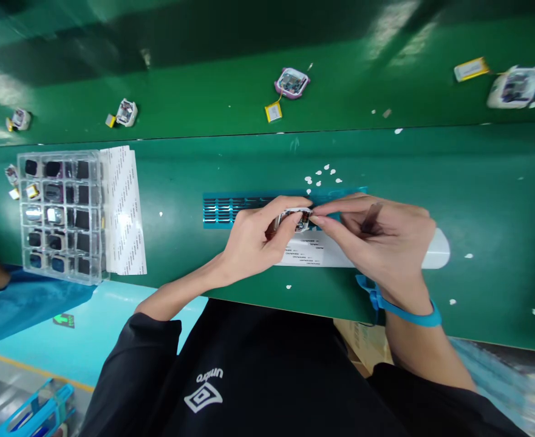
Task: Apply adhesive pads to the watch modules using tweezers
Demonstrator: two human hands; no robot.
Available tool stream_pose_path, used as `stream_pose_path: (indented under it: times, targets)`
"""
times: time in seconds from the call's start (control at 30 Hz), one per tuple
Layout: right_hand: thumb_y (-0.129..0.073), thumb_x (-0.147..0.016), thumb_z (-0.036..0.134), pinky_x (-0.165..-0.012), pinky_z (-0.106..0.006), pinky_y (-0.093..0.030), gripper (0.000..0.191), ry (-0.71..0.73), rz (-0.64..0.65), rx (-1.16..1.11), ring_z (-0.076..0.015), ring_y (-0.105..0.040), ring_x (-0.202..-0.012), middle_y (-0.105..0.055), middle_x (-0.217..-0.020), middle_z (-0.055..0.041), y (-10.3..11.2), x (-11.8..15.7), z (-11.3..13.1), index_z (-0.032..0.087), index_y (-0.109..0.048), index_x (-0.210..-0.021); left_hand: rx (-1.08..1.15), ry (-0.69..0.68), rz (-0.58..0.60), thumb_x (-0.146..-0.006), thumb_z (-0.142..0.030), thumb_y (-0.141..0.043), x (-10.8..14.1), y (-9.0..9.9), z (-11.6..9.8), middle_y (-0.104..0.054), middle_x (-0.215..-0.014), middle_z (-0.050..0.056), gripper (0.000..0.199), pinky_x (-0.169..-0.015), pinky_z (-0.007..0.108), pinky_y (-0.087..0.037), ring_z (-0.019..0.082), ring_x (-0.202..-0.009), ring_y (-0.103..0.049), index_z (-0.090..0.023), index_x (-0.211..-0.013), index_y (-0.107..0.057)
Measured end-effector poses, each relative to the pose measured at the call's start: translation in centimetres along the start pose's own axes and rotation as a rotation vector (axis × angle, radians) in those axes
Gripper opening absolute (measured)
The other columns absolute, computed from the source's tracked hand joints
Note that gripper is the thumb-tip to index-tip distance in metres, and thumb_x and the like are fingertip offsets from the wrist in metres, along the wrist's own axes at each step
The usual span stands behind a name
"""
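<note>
"What's the biggest thing there?"

"The green worktop (180, 170), with a clear compartment tray (95, 212) on its left part, dark square pieces in many compartments."

"And the hands?"

"The right hand (381, 237) is partly curled, its thumb and forefinger tips close together at the right edge of a small open casing (302, 221). I can't tell whether they grip it or some tiny part. A dark brown thing (371, 217) shows by the curled fingers; what it is, I can't tell. The left hand (258, 237) is closed around the casing, between thumb and fingers."

"Where's that casing exactly?"

"Mid-worktop, over a blue slotted strip (219, 211) and a white printed sheet (313, 252), which lies nearer the person. A stack of printed sheets (124, 212) lies along the tray's right side."

"Anything smaller?"

"Farther back, a big white casing (517, 88) at right, a purple-edged casing (291, 83) at centre, then two small white casings (126, 113) at left, each with a yellow-edged battery (274, 112) beside it."

"And smallest?"

"Tiny white pieces (319, 172), grouped just beyond the blue strip, others scattered around."
</note>
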State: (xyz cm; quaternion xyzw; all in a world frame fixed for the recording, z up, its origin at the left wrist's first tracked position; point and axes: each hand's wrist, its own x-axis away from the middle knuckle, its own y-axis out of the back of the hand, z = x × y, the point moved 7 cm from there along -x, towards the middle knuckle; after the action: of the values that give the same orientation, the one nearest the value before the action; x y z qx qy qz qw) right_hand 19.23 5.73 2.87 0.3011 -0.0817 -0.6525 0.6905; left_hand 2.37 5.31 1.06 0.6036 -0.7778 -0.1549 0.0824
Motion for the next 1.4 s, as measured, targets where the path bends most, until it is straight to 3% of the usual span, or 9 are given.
stream_pose_path:
  times: [0.17,0.4,0.53,0.73,1.03,1.13,1.23,1.3,1.4]
  targets:
    - [-0.080,-0.087,0.010,-0.052,-0.031,-0.050,0.026,0.227,-0.021,0.105,-0.0153,-0.072,-0.070,-0.081,-0.097,0.0021,0.2,0.4,1.6,0.032,-0.076,-0.101,0.149,0.134,0.198,-0.101,-0.030,-0.056,-0.2,-1.1,0.8,-0.070,-0.078,0.000,0.024,-0.048,0.021,-0.035,0.007,-0.053,-0.040,-0.018,-0.110,-0.075]
    - [-0.081,-0.088,0.014,-0.054,-0.032,-0.058,0.029,0.330,-0.004,0.260,-0.0192,-0.079,-0.075,-0.082,-0.097,0.0035,0.4,0.7,2.0,0.034,-0.074,-0.108,0.453,0.281,0.334,-0.099,-0.031,-0.059,-0.3,-2.0,1.4,-0.050,-0.062,-0.004,0.021,-0.042,0.023,-0.026,0.007,-0.046,-0.034,-0.017,-0.105,-0.073]
    - [-0.078,-0.090,0.011,-0.061,-0.032,-0.062,0.034,0.331,0.034,0.242,-0.0196,-0.080,-0.082,-0.083,-0.101,0.0043,0.5,0.7,2.1,0.035,-0.074,-0.113,0.467,0.243,0.285,-0.099,-0.028,-0.060,-0.5,-1.6,1.3,-0.051,-0.061,-0.004,0.018,-0.042,0.025,-0.024,0.007,-0.045,-0.034,-0.017,-0.103,-0.074]
    - [-0.082,-0.087,0.013,-0.061,-0.031,-0.061,0.034,0.249,0.011,0.196,-0.0192,-0.080,-0.079,-0.083,-0.101,0.0046,0.5,0.6,1.7,0.036,-0.077,-0.111,0.392,0.141,0.158,-0.097,-0.025,-0.059,-0.5,-1.1,1.2,-0.068,-0.081,0.002,0.019,-0.045,0.023,-0.026,0.006,-0.051,-0.033,-0.016,-0.099,-0.076]
    - [-0.077,-0.089,0.010,-0.050,-0.028,-0.048,0.025,0.298,0.036,0.281,-0.0124,-0.067,-0.059,-0.081,-0.089,0.0004,-0.3,0.4,1.9,0.027,-0.076,-0.107,0.204,0.112,0.091,-0.098,-0.025,-0.057,-0.2,-1.0,1.3,-0.073,-0.085,0.003,0.023,-0.047,0.024,-0.031,0.005,-0.050,-0.038,-0.014,-0.105,-0.076]
    - [-0.073,-0.089,0.008,-0.046,-0.028,-0.043,0.024,0.311,-0.057,0.389,-0.0100,-0.061,-0.050,-0.081,-0.087,0.0000,0.0,0.2,1.4,0.023,-0.076,-0.107,0.183,0.139,0.077,-0.098,-0.024,-0.057,-0.2,-0.9,1.7,-0.071,-0.082,0.001,0.021,-0.048,0.024,-0.032,0.006,-0.051,-0.039,-0.016,-0.106,-0.075]
    - [-0.072,-0.088,0.007,-0.050,-0.028,-0.048,0.034,0.312,-0.134,0.424,-0.0150,-0.075,-0.069,-0.081,-0.116,-0.0062,0.4,0.1,1.0,0.022,-0.075,-0.119,0.215,0.206,0.062,-0.097,-0.023,-0.058,-0.2,-0.8,2.0,-0.063,-0.070,-0.002,0.017,-0.048,0.024,-0.031,0.006,-0.050,-0.039,-0.017,-0.105,-0.071]
    - [-0.077,-0.088,0.011,-0.051,-0.027,-0.051,0.037,0.354,-0.106,0.438,-0.0198,-0.080,-0.086,-0.077,-0.127,-0.0085,0.2,0.1,1.1,0.022,-0.073,-0.123,0.265,0.252,0.068,-0.096,-0.022,-0.059,-0.3,-0.8,2.1,-0.053,-0.058,-0.006,0.012,-0.046,0.023,-0.029,0.007,-0.047,-0.038,-0.018,-0.103,-0.067]
    - [-0.078,-0.089,0.012,-0.047,-0.025,-0.047,0.030,0.463,-0.043,0.492,-0.0184,-0.081,-0.085,-0.079,-0.120,-0.0051,-0.4,0.6,1.7,0.023,-0.074,-0.117,0.332,0.273,0.080,-0.095,-0.019,-0.058,-0.4,-0.8,1.9,-0.042,-0.050,-0.010,0.006,-0.043,0.023,-0.027,0.007,-0.043,-0.034,-0.020,-0.100,-0.060]
